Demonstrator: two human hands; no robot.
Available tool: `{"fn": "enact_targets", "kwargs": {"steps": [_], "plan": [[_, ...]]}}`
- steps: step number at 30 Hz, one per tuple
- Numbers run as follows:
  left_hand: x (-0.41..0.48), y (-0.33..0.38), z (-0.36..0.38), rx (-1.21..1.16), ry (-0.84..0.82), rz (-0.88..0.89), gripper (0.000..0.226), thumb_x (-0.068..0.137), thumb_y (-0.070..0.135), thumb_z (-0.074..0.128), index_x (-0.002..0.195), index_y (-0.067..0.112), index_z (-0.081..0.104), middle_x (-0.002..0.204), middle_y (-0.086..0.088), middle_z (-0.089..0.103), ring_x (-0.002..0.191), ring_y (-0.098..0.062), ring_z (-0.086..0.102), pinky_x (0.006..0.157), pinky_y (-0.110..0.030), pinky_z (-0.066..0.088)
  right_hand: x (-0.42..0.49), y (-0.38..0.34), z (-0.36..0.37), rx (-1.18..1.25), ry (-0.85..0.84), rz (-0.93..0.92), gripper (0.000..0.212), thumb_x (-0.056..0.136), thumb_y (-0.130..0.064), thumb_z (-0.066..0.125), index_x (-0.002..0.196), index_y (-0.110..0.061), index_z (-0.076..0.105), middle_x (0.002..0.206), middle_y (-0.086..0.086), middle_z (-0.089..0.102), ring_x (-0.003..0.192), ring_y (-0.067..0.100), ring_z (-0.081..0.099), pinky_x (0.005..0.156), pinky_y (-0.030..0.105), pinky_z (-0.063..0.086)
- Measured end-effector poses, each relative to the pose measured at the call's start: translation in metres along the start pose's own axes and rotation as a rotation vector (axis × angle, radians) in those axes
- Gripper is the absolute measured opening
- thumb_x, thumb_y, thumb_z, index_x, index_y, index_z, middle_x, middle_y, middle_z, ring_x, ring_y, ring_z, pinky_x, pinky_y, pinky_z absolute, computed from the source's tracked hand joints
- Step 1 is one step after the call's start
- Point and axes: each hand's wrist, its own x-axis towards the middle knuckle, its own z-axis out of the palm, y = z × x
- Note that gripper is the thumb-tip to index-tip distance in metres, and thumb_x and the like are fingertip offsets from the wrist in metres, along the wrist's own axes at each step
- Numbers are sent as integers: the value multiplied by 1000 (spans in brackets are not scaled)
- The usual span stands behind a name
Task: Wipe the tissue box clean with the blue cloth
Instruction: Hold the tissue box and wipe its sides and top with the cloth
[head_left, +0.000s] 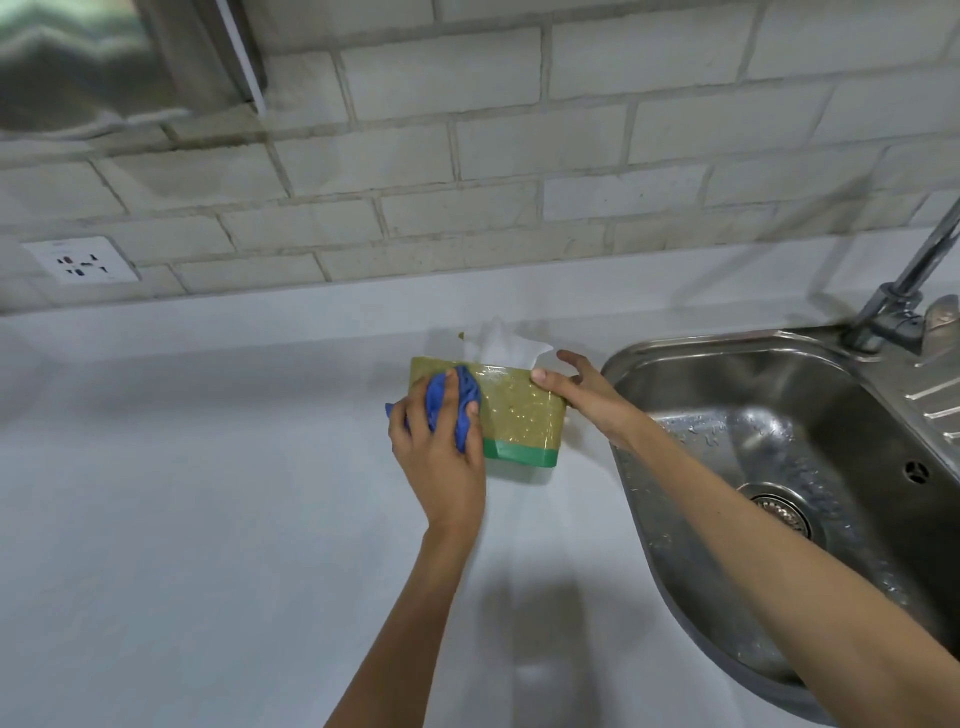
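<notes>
A gold-green tissue box (519, 410) with a green band along its bottom stands on the white counter (182, 493), a white tissue (506, 343) sticking up from its top. My left hand (441, 452) presses a bunched blue cloth (452, 402) against the left part of the box's near side. My right hand (582, 389) grips the box's right end, thumb on the near face and fingers behind it.
A wet steel sink (779, 467) with a drain lies just right of the box, its tap (904, 301) at the far right. A tiled wall runs behind the counter, with a white socket (83, 265) at the left.
</notes>
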Motion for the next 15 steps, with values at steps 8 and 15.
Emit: {"fn": "enact_targets", "kwargs": {"steps": [8,15], "plan": [[0,13,6,-24,37,-95,31,90,18,60,119,9,67,121,-17,63,106,-38,52,99,-30,35,-3,4,-6,30,-70,-21,115,51,-60,69,147,-22,19,126,10,56,115,19,55,108,34,36],[-28,18,7,4,-103,248,39,89,28,52,119,9,67,121,-17,64,115,-26,42,96,-33,42,0,6,-3,92,-39,-23,125,41,-63,75,146,-22,20,119,9,61,113,18,57,104,32,40]]}}
